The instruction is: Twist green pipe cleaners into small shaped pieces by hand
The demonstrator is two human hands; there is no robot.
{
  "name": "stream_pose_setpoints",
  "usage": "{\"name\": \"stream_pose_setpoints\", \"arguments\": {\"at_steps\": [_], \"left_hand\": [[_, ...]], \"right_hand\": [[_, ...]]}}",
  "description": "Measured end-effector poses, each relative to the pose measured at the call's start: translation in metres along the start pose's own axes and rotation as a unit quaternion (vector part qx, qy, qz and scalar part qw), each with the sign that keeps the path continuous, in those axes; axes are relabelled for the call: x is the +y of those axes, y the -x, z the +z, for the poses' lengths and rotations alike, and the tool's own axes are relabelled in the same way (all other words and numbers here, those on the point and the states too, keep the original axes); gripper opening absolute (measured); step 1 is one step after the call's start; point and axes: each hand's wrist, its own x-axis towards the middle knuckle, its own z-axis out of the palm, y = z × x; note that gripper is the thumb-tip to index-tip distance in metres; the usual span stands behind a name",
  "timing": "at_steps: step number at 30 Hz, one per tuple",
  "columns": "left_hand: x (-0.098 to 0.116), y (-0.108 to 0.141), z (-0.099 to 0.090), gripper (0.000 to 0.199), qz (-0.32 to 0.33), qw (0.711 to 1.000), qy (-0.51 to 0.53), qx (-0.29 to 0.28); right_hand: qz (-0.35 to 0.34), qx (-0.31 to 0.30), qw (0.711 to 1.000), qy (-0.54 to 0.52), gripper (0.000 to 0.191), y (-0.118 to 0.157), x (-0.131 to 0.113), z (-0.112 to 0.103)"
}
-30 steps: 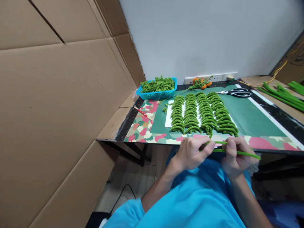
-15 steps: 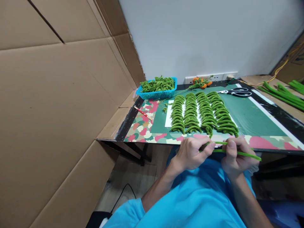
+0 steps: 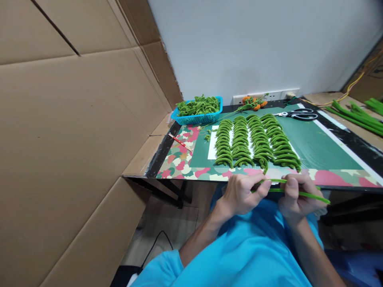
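Over my lap, just below the table's front edge, my left hand (image 3: 243, 194) pinches a green pipe cleaner (image 3: 314, 196) between thumb and fingers. My right hand (image 3: 298, 198) is closed on the same pipe cleaner, thumb on top. Two strands of it run side by side between the hands, and their ends stick out past the right hand. The part inside my left fingers is hidden. Straight ahead, several curled green pipe cleaner pieces (image 3: 278, 146) lie in rows on white paper (image 3: 212, 148).
A blue basket (image 3: 197, 119) of green pieces stands at the back left. Scissors (image 3: 299, 115) and orange flowers (image 3: 254, 102) lie at the back. Long green stems (image 3: 359, 119) lie at right. A red stick (image 3: 180, 142) lies left; a cardboard wall (image 3: 74, 119) rises beside the table (image 3: 326, 151).
Both hands keep the same grip on the pipe cleaner, with almost no movement. The view has shifted very slightly.
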Motion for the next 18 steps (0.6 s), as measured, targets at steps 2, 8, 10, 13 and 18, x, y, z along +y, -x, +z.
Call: {"name": "stream_pose_setpoints", "arguments": {"at_steps": [2, 8, 10, 13, 18], "left_hand": [[-0.0006, 0.0001, 0.0005, 0.052, 0.002, 1.000, -0.001, 0.001], [-0.0013, 0.0013, 0.0014, 0.054, 0.007, 1.000, -0.009, 0.001], [-0.0015, 0.0015, 0.0017, 0.055, 0.010, 1.000, -0.013, 0.003], [-0.0018, 0.0015, 0.0022, 0.059, 0.014, 1.000, -0.022, 0.004], [-0.0015, 0.0017, 0.0025, 0.060, 0.017, 0.999, -0.034, 0.006]], "right_hand": [[0.000, 0.001, 1.000, 0.005, 0.024, 0.0008, 0.0005, -0.0005], [0.012, 0.001, 1.000, 0.016, 0.026, 0.0018, 0.0000, -0.0013], [0.016, 0.003, 1.000, 0.022, 0.028, 0.0021, 0.0003, -0.0011], [0.021, 0.008, 0.999, 0.031, 0.031, 0.0025, 0.0008, -0.0011], [0.005, 0.006, 1.000, 0.028, 0.028, 0.0013, -0.0005, -0.0014]]}}
